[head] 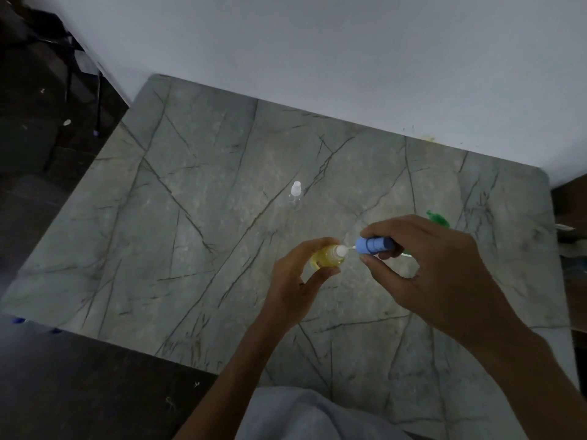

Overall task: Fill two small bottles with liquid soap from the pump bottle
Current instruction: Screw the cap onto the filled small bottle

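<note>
Both hands work over the marbled worktop (190,185): left hand (295,281) grips a yellow-filled small bottle (327,257), right hand (438,265) pinches a blue cap (373,244) beside its neck. Farther off stands an empty clear bottle (296,195).

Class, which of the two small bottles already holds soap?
The one in the left hand: this bottle looks yellow inside. The other bottle, standing farther back, looks clear.

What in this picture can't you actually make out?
- Green pump bottle, head view: mostly hidden behind the right hand.
- Blue piece in that hand: partly covered by fingers.
- Clear small bottle: too faint to judge its contents.
- Yellow-filled bottle: base hidden by the left hand.
</note>
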A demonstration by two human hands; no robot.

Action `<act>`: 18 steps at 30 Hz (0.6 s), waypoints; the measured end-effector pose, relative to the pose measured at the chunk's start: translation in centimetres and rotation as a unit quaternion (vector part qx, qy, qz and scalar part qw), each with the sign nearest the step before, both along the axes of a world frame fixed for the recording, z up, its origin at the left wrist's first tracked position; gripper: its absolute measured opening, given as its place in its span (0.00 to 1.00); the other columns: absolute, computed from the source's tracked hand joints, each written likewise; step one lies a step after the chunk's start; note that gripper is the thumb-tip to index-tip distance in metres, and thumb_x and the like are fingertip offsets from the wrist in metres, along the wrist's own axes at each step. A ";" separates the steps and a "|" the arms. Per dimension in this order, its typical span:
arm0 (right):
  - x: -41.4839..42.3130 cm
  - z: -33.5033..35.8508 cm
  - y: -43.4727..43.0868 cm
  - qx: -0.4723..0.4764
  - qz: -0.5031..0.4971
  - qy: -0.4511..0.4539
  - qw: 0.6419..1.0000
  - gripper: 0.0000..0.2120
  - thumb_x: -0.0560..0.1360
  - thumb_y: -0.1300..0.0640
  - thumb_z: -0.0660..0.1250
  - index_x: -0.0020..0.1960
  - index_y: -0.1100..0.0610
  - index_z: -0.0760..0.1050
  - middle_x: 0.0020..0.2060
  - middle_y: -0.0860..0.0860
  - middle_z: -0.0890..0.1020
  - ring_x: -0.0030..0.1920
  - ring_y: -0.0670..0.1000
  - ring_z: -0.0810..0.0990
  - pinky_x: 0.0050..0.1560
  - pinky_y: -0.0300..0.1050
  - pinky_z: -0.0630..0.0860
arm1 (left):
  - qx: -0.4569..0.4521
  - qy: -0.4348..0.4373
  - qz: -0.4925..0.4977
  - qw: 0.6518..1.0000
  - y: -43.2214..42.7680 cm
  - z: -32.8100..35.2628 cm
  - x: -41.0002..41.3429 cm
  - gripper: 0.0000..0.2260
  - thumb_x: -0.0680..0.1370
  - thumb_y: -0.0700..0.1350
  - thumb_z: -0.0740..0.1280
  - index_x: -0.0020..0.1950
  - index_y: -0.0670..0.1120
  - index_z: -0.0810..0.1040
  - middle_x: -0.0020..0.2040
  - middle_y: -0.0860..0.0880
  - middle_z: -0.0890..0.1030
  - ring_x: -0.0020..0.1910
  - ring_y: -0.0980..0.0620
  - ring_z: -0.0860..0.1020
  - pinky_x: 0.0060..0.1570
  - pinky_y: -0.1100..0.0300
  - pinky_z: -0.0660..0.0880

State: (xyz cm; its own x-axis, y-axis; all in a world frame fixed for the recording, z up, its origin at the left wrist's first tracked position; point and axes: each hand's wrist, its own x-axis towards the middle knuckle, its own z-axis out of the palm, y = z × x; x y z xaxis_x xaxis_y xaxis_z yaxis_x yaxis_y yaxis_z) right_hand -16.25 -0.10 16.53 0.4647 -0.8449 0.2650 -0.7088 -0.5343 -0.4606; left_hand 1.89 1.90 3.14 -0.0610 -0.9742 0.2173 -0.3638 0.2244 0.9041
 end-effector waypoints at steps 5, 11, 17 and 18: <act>0.3 -0.9 -1.4 0.045 0.046 0.028 0.998 0.11 0.69 0.54 0.71 0.49 0.57 0.80 0.40 0.47 0.82 0.37 0.42 0.76 0.40 0.31 0.74 | -0.015 0.001 0.000 1.000 0.2 0.1 -0.2 0.17 0.76 0.50 0.69 0.64 0.49 0.76 0.57 0.56 0.80 0.54 0.62 0.79 0.55 0.70 0.74; 0.8 -1.9 -1.6 0.071 0.053 0.031 0.996 0.14 0.68 0.51 0.70 0.50 0.58 0.81 0.40 0.49 0.83 0.37 0.43 0.78 0.40 0.28 0.74 | -0.019 0.000 -0.005 1.000 0.7 0.3 -0.1 0.17 0.76 0.49 0.69 0.63 0.46 0.77 0.56 0.53 0.81 0.53 0.60 0.80 0.55 0.69 0.75; 1.5 -2.0 -1.4 0.075 0.059 0.027 0.995 0.13 0.68 0.51 0.71 0.48 0.58 0.82 0.39 0.49 0.83 0.36 0.41 0.76 0.42 0.26 0.72 | -0.016 0.007 -0.006 1.000 0.9 0.5 0.1 0.17 0.75 0.47 0.71 0.62 0.43 0.78 0.56 0.51 0.83 0.53 0.60 0.80 0.55 0.67 0.76; 1.5 -1.9 -1.4 0.075 0.062 0.030 0.995 0.13 0.68 0.50 0.71 0.48 0.57 0.82 0.38 0.49 0.83 0.35 0.42 0.77 0.40 0.27 0.72 | -0.015 0.007 -0.004 1.000 1.0 0.6 0.1 0.17 0.75 0.47 0.71 0.63 0.43 0.78 0.56 0.51 0.83 0.53 0.61 0.80 0.55 0.68 0.75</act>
